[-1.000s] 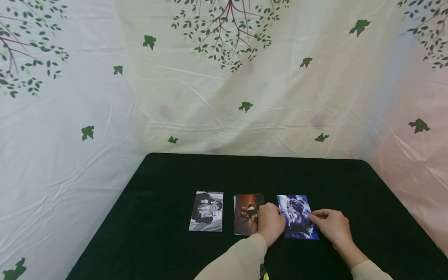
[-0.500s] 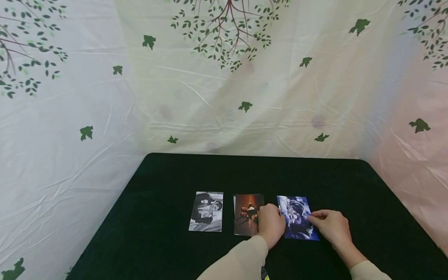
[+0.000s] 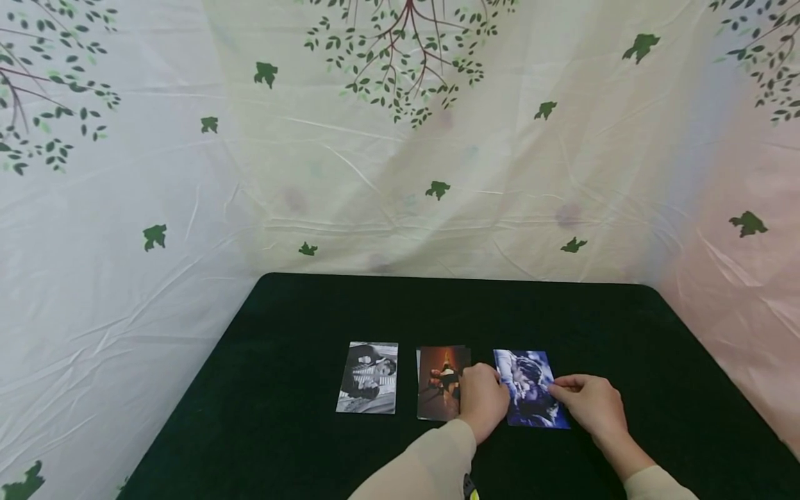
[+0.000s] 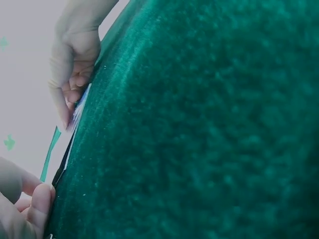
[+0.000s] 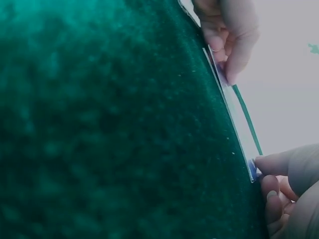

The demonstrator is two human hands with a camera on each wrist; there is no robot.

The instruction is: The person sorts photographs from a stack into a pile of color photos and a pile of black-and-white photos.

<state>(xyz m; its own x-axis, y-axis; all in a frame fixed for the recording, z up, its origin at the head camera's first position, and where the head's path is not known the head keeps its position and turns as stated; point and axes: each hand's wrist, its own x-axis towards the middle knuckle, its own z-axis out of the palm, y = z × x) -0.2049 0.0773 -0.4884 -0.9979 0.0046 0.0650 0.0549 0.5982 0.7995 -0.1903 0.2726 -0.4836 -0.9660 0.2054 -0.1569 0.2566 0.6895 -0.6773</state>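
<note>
A blue-and-white photo card (image 3: 530, 389) lies on the dark green table, at the right end of a row. My left hand (image 3: 486, 403) pinches its left edge, fingers curled, and overlaps the right side of the middle card in the head view. On the opposite edge, my right hand (image 3: 592, 406) grips the card between thumb and fingers. The right wrist view shows the card (image 5: 234, 117) nearly edge-on, two thin pale edges close together. The middle card (image 3: 440, 385) has a dark orange picture, and another card's edge peeks out beneath it. Leftmost lies a black-and-white photo card (image 3: 367, 378).
The table (image 3: 300, 312) has a dark green fuzzy cover and rounded far corners. A pale cloth curtain (image 3: 375, 208) printed with branches and green leaves hangs behind it and along both sides.
The top edge of the blue-and-white card has shifted very slightly toward me. Both hands keep their hold at its sides, and the other cards lie as before.
</note>
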